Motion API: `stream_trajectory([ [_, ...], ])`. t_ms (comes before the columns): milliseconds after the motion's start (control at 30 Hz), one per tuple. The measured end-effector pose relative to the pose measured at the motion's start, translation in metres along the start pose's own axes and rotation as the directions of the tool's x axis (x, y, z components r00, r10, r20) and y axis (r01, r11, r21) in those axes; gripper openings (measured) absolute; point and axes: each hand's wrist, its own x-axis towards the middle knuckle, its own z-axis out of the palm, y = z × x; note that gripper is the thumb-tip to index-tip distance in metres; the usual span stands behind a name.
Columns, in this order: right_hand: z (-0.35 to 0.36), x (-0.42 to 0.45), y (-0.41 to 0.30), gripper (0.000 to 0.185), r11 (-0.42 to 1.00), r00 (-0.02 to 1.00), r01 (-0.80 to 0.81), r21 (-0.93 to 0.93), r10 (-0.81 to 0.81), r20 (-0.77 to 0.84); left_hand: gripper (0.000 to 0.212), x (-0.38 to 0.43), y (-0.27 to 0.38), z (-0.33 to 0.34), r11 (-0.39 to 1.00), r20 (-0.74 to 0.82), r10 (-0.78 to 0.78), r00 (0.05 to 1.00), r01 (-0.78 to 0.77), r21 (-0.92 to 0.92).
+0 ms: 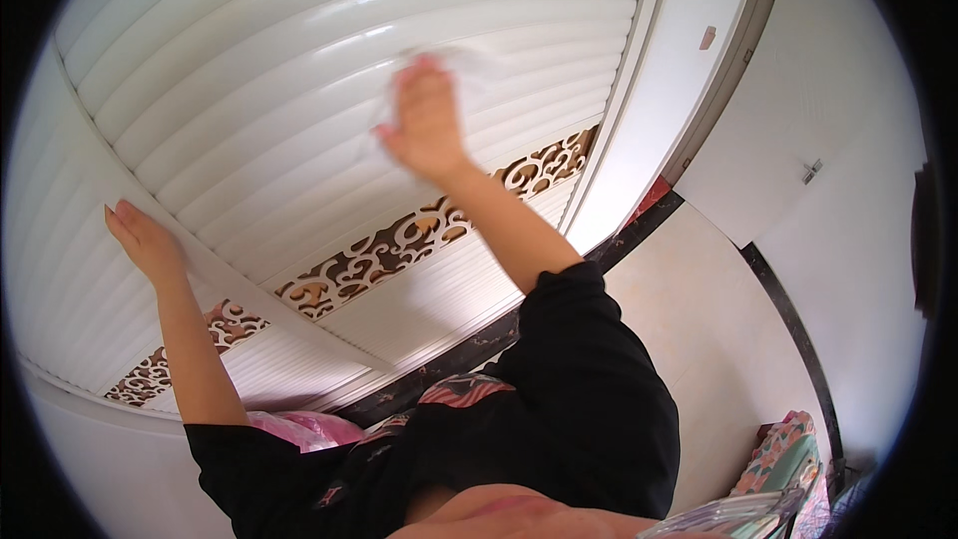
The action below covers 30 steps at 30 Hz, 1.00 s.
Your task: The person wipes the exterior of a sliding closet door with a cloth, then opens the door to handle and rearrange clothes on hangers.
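Observation:
Before me stands a white wardrobe door (359, 22) with ribbed panels and a band of scroll-pattern openwork (389, 251) low across it. My right hand (428, 120), blurred, is spread over the ribbed panel of the right door. A thin whitish cloth or sheet (479, 67) shows around its fingers; its outline is too blurred to name it surely. To the left, my left hand (150, 243) rests against the ribbed door beside the upright frame strip (217, 254), with no object seen in it. Its fingertips are partly hidden.
A pink plastic bag (310, 428) lies low by the wardrobe's base. On the right are a white door with a metal handle (811, 171), a pale floor (688, 314) and black skirting (793, 314). Floral fabric (782, 457) and a clear plastic item (733, 509) sit at lower right.

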Motion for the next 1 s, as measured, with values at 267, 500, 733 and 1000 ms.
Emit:
stream_trajectory([
  [267,0.006,0.004,-0.079,0.053,0.871,0.515,-0.285,0.400,-0.213,0.830,0.061,0.009,-0.012,-0.002,0.994,0.022,0.048,0.999,-0.050,0.097],
  [500,-0.021,-0.076,0.081,0.070,0.990,0.963,-0.133,-0.056,0.142,0.228,0.061,0.002,0.001,0.001,0.998,-0.035,0.029,0.999,-0.027,0.060],
  [733,-0.048,-0.098,0.239,0.056,0.443,0.341,-0.828,0.344,0.884,-0.318,0.061,0.001,-0.001,0.001,0.995,-0.044,0.045,0.998,-0.041,0.094],
  [1000,-0.011,-0.081,0.085,0.056,0.657,0.642,-0.753,-0.017,0.729,-0.237,0.062,0.003,-0.011,-0.003,0.980,-0.046,0.062,0.997,-0.053,0.190],
])
